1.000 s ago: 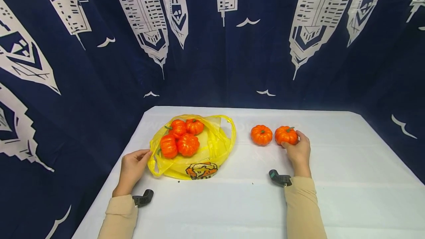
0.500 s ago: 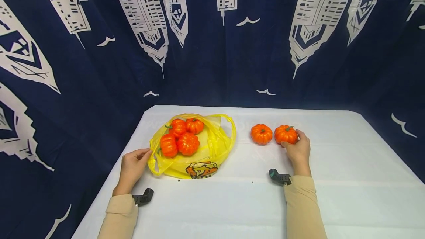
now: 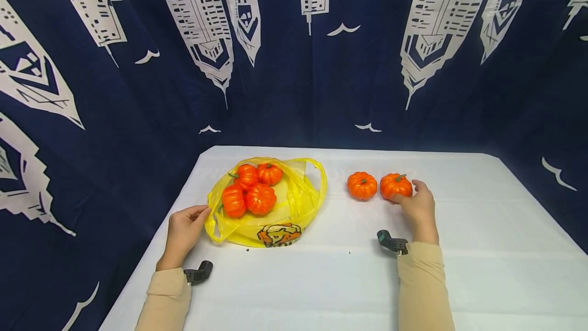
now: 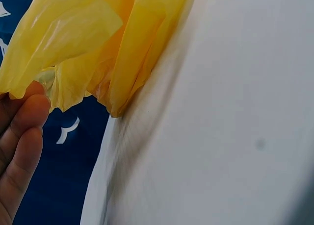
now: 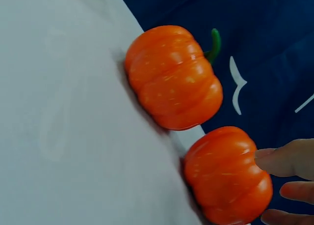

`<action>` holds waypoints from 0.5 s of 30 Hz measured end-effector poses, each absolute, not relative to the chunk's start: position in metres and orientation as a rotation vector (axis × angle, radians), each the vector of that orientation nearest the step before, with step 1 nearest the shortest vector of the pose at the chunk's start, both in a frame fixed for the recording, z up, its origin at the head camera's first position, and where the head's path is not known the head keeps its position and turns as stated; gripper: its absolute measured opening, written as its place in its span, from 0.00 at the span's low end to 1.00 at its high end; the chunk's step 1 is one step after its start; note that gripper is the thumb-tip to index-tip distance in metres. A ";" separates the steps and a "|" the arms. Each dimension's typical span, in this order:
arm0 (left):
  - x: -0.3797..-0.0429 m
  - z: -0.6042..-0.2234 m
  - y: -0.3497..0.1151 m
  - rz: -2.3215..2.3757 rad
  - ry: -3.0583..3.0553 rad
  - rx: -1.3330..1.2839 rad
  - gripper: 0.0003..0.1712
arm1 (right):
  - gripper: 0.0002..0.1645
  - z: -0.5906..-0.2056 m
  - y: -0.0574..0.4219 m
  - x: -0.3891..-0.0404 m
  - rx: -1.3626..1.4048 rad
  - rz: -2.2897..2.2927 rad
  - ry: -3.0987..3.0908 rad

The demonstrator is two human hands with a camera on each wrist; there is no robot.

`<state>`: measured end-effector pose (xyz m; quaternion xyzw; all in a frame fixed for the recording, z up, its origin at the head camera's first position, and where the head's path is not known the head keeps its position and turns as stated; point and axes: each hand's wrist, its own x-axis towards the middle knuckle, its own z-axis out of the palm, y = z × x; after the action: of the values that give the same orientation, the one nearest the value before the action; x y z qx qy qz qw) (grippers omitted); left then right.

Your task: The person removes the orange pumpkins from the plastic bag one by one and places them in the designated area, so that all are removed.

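Note:
A yellow plastic bag lies open-mouthed on the table, with several small orange pumpkins grouped inside it. The left hand pinches the bag's left edge between thumb and fingers; in the left wrist view, the bag's thin film hangs from the fingertips. On the right, two more pumpkins sit side by side on the table: a left pumpkin and a right pumpkin. The right hand is beside the right pumpkin with loosened fingers. In the right wrist view, its thumb touches that pumpkin, while other fingers stand off it.
A white cloth covers the table. Behind and at both sides hangs a dark blue curtain with white building prints. Each wrist carries a small black camera, one at the left and one at the right.
The right hand has shifted slightly right and its grip on the right pumpkin has loosened. That pumpkin stays in place. The left hand and the bag have not visibly moved.

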<state>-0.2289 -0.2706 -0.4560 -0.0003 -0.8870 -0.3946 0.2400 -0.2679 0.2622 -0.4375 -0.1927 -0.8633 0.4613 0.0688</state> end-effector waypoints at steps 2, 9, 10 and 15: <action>-0.229 -0.456 -0.271 -1.078 -2.427 -0.004 0.08 | 0.46 -0.432 0.262 -0.266 -0.599 1.383 -2.601; -0.229 -0.456 -0.271 -1.083 -2.433 -0.005 0.08 | 0.43 -0.411 0.257 -0.259 -0.599 1.393 -2.589; -0.229 -0.456 -0.271 -1.085 -2.435 -0.003 0.08 | 0.43 -0.408 0.255 -0.258 -0.591 1.393 -2.588; -0.229 -0.456 -0.270 -1.105 -2.434 0.009 0.08 | 0.41 -0.398 0.243 -0.257 -0.512 1.426 -2.571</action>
<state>-0.2287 -0.2698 -0.4559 0.0032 -0.8858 -0.4020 0.2319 -0.2575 0.2429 -0.3981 -0.1711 -0.8589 0.4762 0.0786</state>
